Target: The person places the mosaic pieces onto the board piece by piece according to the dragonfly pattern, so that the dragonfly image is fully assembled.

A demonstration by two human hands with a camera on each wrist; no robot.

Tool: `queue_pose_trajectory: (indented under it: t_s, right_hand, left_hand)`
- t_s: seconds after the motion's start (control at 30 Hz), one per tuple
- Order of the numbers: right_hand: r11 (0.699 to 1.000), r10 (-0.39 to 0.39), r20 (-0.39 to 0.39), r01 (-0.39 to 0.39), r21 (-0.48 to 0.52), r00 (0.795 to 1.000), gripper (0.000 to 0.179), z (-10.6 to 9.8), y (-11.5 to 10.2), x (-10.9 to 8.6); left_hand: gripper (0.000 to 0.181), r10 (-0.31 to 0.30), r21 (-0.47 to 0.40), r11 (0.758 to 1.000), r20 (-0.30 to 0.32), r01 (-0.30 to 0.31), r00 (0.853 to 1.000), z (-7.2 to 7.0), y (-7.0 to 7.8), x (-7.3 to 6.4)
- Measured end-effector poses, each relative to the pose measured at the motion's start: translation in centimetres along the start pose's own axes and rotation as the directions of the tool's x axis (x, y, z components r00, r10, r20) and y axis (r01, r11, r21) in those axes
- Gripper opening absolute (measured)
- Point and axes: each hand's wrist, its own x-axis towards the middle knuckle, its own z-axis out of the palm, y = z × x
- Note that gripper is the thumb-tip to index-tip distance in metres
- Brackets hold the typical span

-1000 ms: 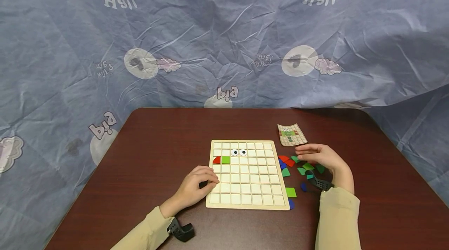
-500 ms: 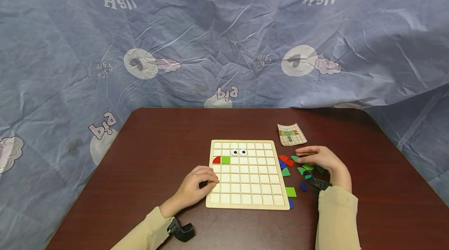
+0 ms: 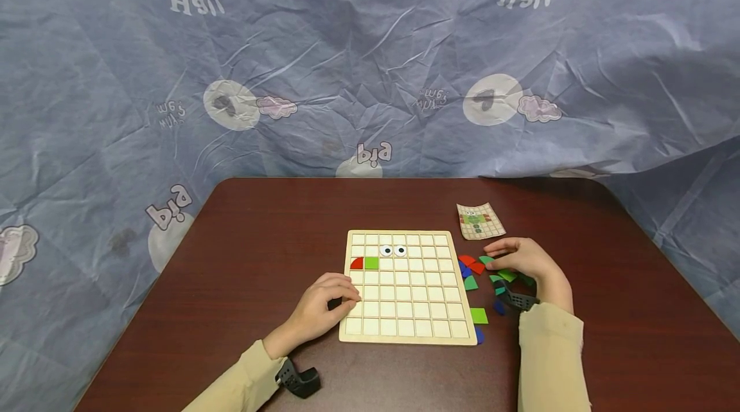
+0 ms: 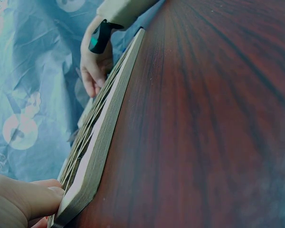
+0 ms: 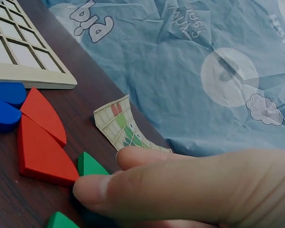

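In the head view, a wooden grid board (image 3: 412, 290) lies mid-table. A red quarter-circle piece (image 3: 357, 263), a green square (image 3: 372, 263) and two googly-eye pieces (image 3: 394, 250) sit in its cells. My left hand (image 3: 326, 306) rests on the board's left edge, thumb and fingertips against the frame. To the right, my right hand (image 3: 528, 261) hovers low over loose pieces, thumb and fingers apart. The right wrist view has its thumb beside a green piece (image 5: 91, 165) and near two red quarter-circle pieces (image 5: 42, 142); the thumb partly covers the green one.
A curled pattern card (image 3: 481, 222) lies behind the right hand. Several blue, red and green pieces lie along the board's right side, including a green square (image 3: 478, 316) and a blue piece (image 3: 480, 336). A printed cloth (image 3: 370, 78) hangs behind the table (image 3: 277, 219).
My right hand has shifted slightly left, toward the red and green pieces. The left hand and the board stay in place.
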Motion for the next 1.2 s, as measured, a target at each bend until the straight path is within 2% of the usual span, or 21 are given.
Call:
queue_pose_trajectory:
  t_s: [0.43,0.63,0.83,0.97,1.2]
  right_hand:
    - [1.000,-0.016,0.012,0.016,-0.010,1.000,0.044,0.2,-0.7,-0.2]
    - [0.999,0.009,0.001,-0.009,-0.046,1.000,0.036,0.3,-0.9,0.0]
    - [0.994,-0.024,0.000,0.024,-0.108,1.000,0.027,0.2,-1.0,-0.1]
    - [0.990,-0.044,-0.029,0.039,-0.133,0.999,0.029,0.2,-1.5,-0.4]
    - [0.993,-0.097,-0.061,0.092,-0.069,0.993,0.040,0.0,-2.5,-0.5]
  left_hand:
    - [0.009,0.009,-0.009,1.000,-0.004,-0.009,1.000,-0.1,0.1,0.1]
    - [0.009,0.002,-0.008,1.000,-0.001,-0.002,1.000,0.0,0.1,0.0]
    - [0.009,-0.004,-0.002,1.000,0.000,0.004,1.000,0.0,0.1,0.0]
    - [0.009,-0.001,0.002,1.000,-0.001,0.001,1.000,0.0,0.0,0.0]
    - [0.009,0.009,0.000,1.000,-0.006,-0.009,1.000,-0.1,0.1,0.1]
